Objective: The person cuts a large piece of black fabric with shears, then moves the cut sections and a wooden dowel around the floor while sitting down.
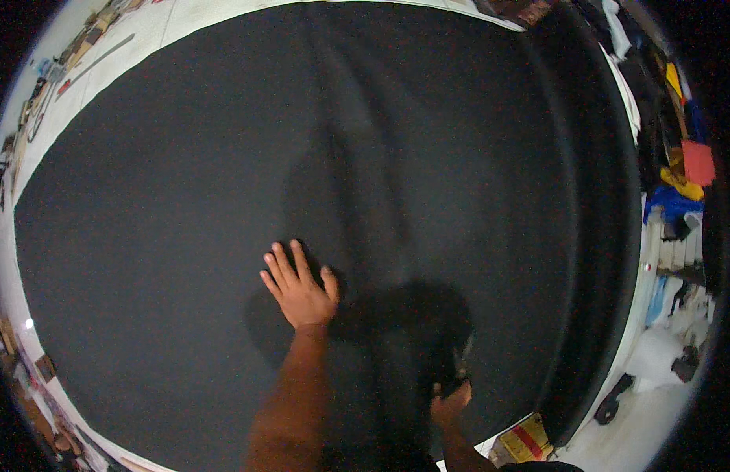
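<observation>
Resting with fingers wide, the left hand is probably steadying black cloth underneath, while the right hand is gripping apparent scissors.

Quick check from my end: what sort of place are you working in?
Probably a workshop, perhaps for fabric or upholstery: a broad black sheet lies spread under the left hand, the right hand holds what look like scissors, and assorted coloured materials crowd the right side.
</observation>
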